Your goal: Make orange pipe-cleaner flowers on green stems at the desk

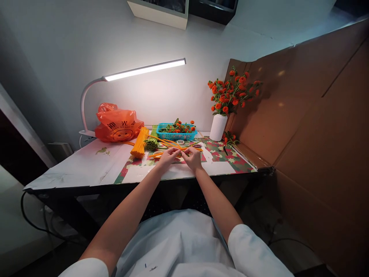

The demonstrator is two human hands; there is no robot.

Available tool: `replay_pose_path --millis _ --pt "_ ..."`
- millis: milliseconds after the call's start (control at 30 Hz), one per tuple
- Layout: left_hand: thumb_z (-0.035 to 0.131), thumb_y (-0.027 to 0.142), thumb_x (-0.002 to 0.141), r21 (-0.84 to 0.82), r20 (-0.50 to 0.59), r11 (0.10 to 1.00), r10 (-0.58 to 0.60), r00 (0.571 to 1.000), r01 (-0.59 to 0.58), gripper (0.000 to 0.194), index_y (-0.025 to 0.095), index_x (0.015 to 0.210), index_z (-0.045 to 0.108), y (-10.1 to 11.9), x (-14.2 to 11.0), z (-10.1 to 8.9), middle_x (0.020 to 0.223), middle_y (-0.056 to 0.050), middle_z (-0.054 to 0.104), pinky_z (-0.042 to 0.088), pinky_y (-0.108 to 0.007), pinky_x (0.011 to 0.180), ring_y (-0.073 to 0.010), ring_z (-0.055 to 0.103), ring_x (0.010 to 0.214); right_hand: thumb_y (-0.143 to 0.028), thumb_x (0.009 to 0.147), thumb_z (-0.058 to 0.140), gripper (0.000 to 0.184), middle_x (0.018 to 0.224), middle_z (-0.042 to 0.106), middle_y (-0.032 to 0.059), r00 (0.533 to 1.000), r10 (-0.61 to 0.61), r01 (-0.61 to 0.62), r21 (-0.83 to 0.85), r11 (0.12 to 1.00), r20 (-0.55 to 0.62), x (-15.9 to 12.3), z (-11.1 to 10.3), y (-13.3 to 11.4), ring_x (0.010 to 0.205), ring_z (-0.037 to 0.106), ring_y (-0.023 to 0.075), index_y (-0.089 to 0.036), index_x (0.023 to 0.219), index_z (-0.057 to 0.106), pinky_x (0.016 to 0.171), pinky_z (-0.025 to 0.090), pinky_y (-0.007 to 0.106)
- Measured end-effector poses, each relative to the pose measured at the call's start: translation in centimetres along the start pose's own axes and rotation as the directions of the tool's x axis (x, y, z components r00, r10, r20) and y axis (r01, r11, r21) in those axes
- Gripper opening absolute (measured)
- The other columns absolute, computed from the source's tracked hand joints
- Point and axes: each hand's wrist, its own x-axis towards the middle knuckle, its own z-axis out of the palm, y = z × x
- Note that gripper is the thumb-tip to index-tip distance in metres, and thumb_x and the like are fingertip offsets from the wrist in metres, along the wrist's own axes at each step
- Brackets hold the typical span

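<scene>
My left hand (169, 156) and my right hand (192, 157) meet over the table's front part, both with fingers pinched closed. Whatever lies between the fingertips is small and mostly hidden; a bit of orange and green shows there. Just behind them, loose orange pipe cleaners (165, 143) lie across one another. A thick bundle of orange-yellow pipe cleaners (140, 144) lies to the left, beside a bundle of green ones (152, 144). A roll of white tape (180, 142) sits behind the hands, and another ring-shaped roll (158, 153) is near my left hand.
A blue basket (177, 136) holds orange flowers with green leaves. At the back right stands a white ribbed vase (218, 127) of orange flowers (227, 92). An orange plastic bag (118, 123) and a lit lamp (144, 70) are left; cardboard (302, 104) walls the right side.
</scene>
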Motion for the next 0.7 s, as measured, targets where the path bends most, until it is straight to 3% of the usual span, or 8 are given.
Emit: replay_pose_path --millis 200,333,433,533,633,700 --pt "0.075 0.039 0.064 0.154 -0.013 0.977 0.154 0.988 -0.150 0.029 0.017 0.079 0.065 0.1 -0.2 0.2 0.081 -0.003 0.065 0.051 -0.026 0.064 -0.0159 0.062 0.074 -0.035 0.067 0.065 0.020 0.059 0.056 -0.0020 0.964 0.263 -0.263 0.217 0.940 0.030 0.4 0.5 1.2 0.057 0.054 0.0139 -0.021 0.064 0.050 0.055 0.045 0.027" --pt "0.074 0.034 0.063 0.212 -0.025 0.957 0.207 0.978 -0.197 0.023 0.017 0.077 0.064 -0.1 -0.1 0.0 0.082 -0.003 0.065 0.050 -0.027 0.066 -0.0163 0.062 0.076 -0.036 0.066 0.065 0.024 0.059 0.058 -0.0043 0.954 0.263 -0.299 0.359 0.884 0.146 0.5 0.6 1.7 0.060 0.060 0.0154 -0.022 0.082 0.054 0.057 0.049 0.027" --pt "0.069 0.033 0.067 0.223 -0.007 0.960 0.177 0.984 -0.171 0.020 0.018 0.078 0.064 -0.5 0.0 -0.1 0.077 -0.002 0.065 0.049 -0.025 0.062 -0.0155 0.061 0.071 -0.037 0.071 0.063 0.019 0.065 0.062 -0.0010 0.970 0.169 -0.217 0.306 0.927 0.177 0.3 0.3 1.6 0.064 0.062 0.0162 -0.021 0.079 0.059 0.062 0.051 0.029" --pt "0.064 0.034 0.070 0.249 -0.015 0.960 0.133 0.991 -0.125 0.018 0.018 0.077 0.065 -0.6 0.1 -0.2 0.072 -0.001 0.063 0.046 -0.023 0.055 -0.0145 0.057 0.064 -0.033 0.076 0.062 0.013 0.072 0.067 0.0023 0.982 0.004 -0.034 0.156 0.987 0.191 0.0 -0.6 1.1 0.069 0.061 0.0165 -0.020 0.073 0.064 0.068 0.049 0.030" --pt "0.060 0.035 0.072 0.329 -0.009 0.936 0.137 0.990 -0.127 0.018 0.017 0.075 0.065 -0.6 0.1 -0.2 0.065 0.000 0.060 0.041 -0.022 0.051 -0.0128 0.052 0.056 -0.026 0.077 0.060 0.013 0.066 0.064 0.0018 0.954 -0.122 0.129 -0.007 0.992 0.274 0.1 -1.6 0.5 0.065 0.057 0.0155 -0.020 0.067 0.065 0.068 0.044 0.028" --pt "0.059 0.035 0.074 0.378 0.021 0.913 0.157 0.987 -0.153 0.018 0.017 0.074 0.065 -0.5 0.0 -0.2 0.063 0.001 0.060 0.040 -0.023 0.051 -0.0128 0.052 0.056 -0.024 0.076 0.059 0.017 0.061 0.061 0.0009 0.926 -0.142 0.172 -0.059 0.983 0.349 0.4 -2.1 0.3 0.061 0.053 0.0143 -0.020 0.060 0.062 0.065 0.041 0.027"
